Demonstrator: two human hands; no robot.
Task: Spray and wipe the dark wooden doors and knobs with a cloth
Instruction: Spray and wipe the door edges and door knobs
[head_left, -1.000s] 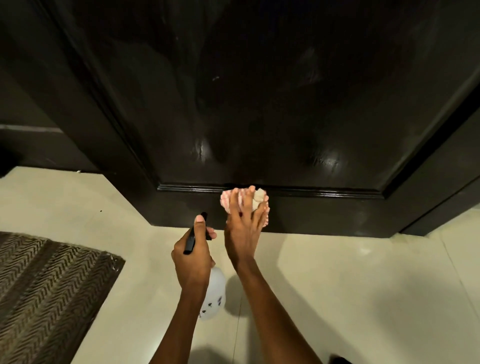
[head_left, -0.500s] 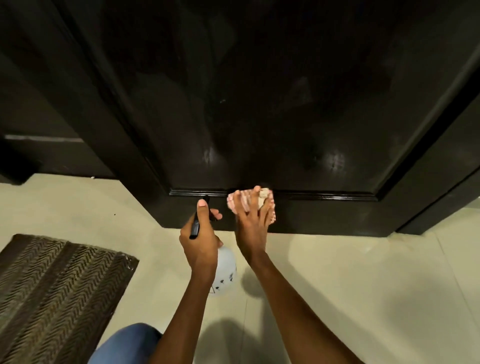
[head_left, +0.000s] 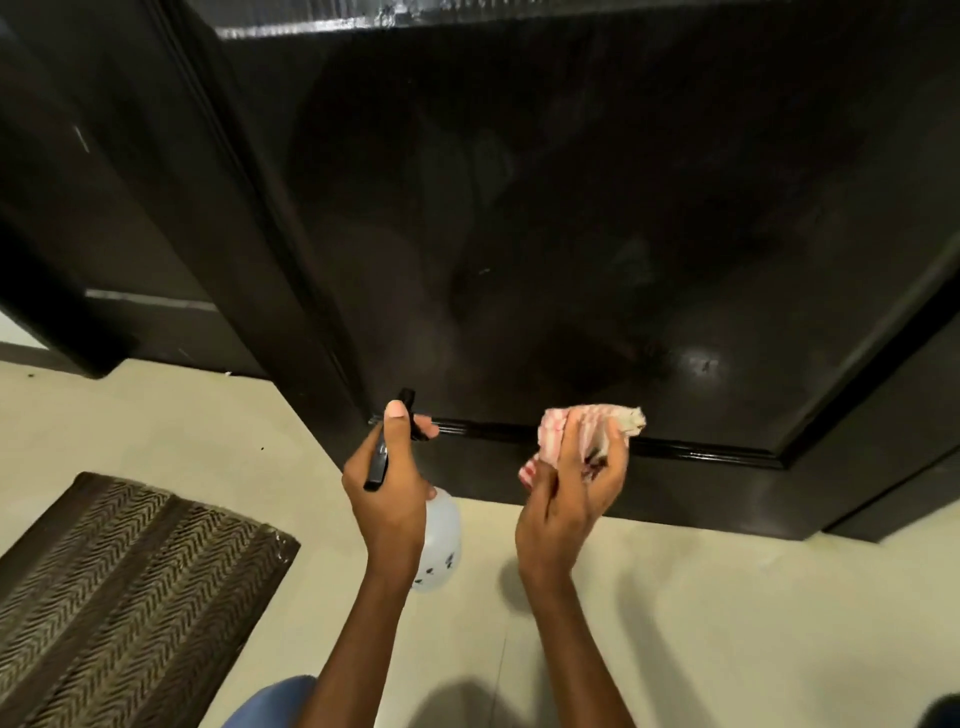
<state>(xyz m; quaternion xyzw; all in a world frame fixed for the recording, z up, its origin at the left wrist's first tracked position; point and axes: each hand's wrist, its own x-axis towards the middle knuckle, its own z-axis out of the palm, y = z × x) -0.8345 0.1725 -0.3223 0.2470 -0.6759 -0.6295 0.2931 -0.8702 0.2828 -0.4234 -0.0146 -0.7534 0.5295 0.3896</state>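
Low against the foot of the dark wooden door (head_left: 571, 234), both hands are raised side by side, a little apart, and each is wrapped around something. The left hand (head_left: 392, 493) grips the neck of a white spray bottle (head_left: 441, 540), thumb laid up along the black trigger head (head_left: 400, 431), whose nozzle points toward the moulding (head_left: 701, 452) that runs along the bottom of the door's recessed panel. The right hand (head_left: 571, 493) holds a bunched pink-and-white cloth (head_left: 587, 431), fingers curled around it, at the level of that moulding; whether the cloth is touching the wood cannot be told from this angle. No knob is in view.

The cloth looks soft and light, so it will fold to the ridges of the moulding; I judge it best kept wadded in the palm with a pad of fabric pushed forward under the fingertips. The bottle seems light plastic, its body translucent and possibly slick if wet, so the neck under the trigger is the sure place to hold it. The door's surface is glossy and shows reflections and faint smears, so it will likely streak unless wiped firmly.

A ribbed brown mat (head_left: 119, 587) lies on the pale floor (head_left: 727, 623) to the left.
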